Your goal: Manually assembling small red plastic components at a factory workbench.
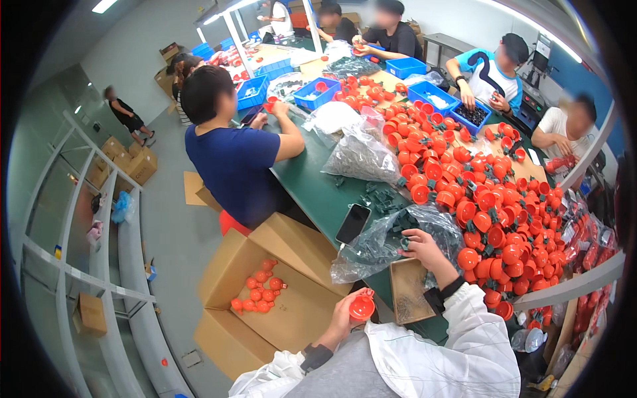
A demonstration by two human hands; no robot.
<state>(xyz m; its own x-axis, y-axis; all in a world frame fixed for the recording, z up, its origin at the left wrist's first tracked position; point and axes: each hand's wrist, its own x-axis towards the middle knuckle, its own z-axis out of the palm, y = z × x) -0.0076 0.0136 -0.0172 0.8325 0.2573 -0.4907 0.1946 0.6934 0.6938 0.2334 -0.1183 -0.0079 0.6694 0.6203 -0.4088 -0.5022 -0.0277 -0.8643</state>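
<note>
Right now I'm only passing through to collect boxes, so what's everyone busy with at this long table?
The person wearing the camera holds an orange cup in the left hand, above an open carton. The right hand reaches into a clear bag of dark parts. Orange cups are heaped across the green table, where other people sit handling similar pieces.

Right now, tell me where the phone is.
In the head view the black phone lies on the green table, left of centre, beside the clear plastic bag your right hand reaches into.

Orange-red cup [361, 307] in the left hand [345, 317]; dark green table [312, 186]; brown cardboard box [292, 312]; blue bins [317, 94]; white sleeves [464, 331]; clear plastic bag [378, 242].
</note>
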